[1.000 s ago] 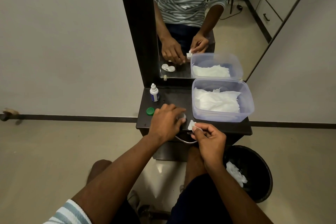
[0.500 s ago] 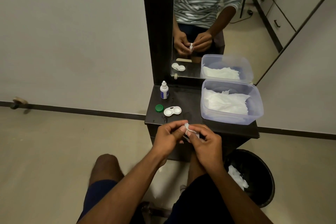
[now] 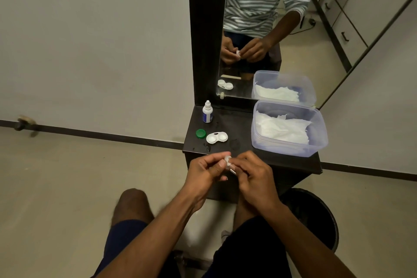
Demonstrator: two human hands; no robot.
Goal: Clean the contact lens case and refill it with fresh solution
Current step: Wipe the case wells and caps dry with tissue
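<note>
The white contact lens case [image 3: 216, 137] lies on the dark shelf [image 3: 234, 124] with both wells uncovered. A green cap [image 3: 200, 133] sits just left of it. The small solution bottle [image 3: 207, 112] stands upright behind them, near the mirror. My left hand [image 3: 203, 174] and my right hand [image 3: 255, 178] meet above the shelf's front edge. My left fingertips pinch a small white cap [image 3: 228, 160]. My right fingers press a scrap of tissue against it, and the tissue is mostly hidden.
A clear plastic tub [image 3: 316, 142] of white tissues fills the right side of the shelf. A black bin [image 3: 316, 210] with used tissue stands on the floor at the right. The mirror [image 3: 282, 29] behind reflects my hands. My knees are below the shelf.
My left hand has lifted off the case, which now lies uncovered on the shelf. Both hands have come together at the front edge around the small white cap.
</note>
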